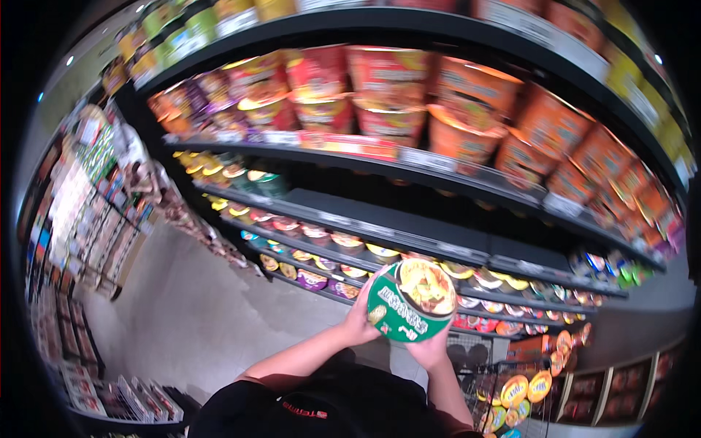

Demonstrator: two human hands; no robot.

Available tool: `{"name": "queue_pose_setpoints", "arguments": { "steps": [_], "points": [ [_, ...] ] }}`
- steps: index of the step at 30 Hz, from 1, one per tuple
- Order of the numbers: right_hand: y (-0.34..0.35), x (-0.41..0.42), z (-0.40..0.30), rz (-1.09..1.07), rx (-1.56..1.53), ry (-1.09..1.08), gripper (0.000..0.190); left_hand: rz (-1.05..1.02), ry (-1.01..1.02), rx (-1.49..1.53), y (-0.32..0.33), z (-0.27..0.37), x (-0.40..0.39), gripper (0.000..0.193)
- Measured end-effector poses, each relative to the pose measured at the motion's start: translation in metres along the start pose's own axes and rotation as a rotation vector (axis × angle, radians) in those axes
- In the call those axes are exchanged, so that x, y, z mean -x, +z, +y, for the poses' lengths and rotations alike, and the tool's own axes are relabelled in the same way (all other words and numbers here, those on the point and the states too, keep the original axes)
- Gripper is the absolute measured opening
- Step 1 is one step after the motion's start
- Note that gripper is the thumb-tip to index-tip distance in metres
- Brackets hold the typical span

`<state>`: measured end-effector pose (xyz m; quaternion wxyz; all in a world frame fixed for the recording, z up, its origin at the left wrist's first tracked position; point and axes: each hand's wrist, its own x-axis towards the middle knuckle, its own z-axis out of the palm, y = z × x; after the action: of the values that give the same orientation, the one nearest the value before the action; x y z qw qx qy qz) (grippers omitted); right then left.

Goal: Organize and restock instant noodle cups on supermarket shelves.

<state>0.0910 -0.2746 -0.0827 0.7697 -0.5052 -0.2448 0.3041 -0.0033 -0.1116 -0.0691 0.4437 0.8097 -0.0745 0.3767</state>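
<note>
A round instant-noodle bowl (391,315) with a green printed lid is between my two hands, in front of my chest. Its lid faces up toward me, showing a picture of noodles and writing that appears upside down. My left hand (358,320) grips the left side of the bowl. Around the lower right side is my right hand (431,346), its fingers mostly hidden beneath the bowl. Beyond the bowl, green-lidded noodle bowls (265,180) stand at the left end of a dark shelf board (383,216).
Red noodle cups (386,71) and orange noodle cups (553,120) are stacked on the shelf above. Lower shelves hold rows of noodle bowls (334,238). At my right is a wire shopping cart (495,378) beside several yellow-lidded cups (515,390). Stacked cartons (101,241) stand left, across the grey floor (181,306).
</note>
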Motion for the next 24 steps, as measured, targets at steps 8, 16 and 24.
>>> {"name": "queue_pose_setpoints", "arguments": {
  "steps": [8, 16, 24],
  "points": [
    [0.182, -0.134, 0.026, -0.284, 0.447, -0.194, 0.103, 0.364, -0.424, 0.021, -0.186, -0.051, 0.009, 0.106],
    [0.265, -0.226, 0.065, -0.303, 0.337, -0.197, 0.078, 0.385, -0.345, -0.386, -0.290, -0.107, -0.025, 0.095],
    [0.282, -0.278, 0.089, -0.272, 0.160, -0.117, 0.073, 0.404, -0.355, -0.231, -0.317, -0.144, -0.056, 0.083]
  ]
}}
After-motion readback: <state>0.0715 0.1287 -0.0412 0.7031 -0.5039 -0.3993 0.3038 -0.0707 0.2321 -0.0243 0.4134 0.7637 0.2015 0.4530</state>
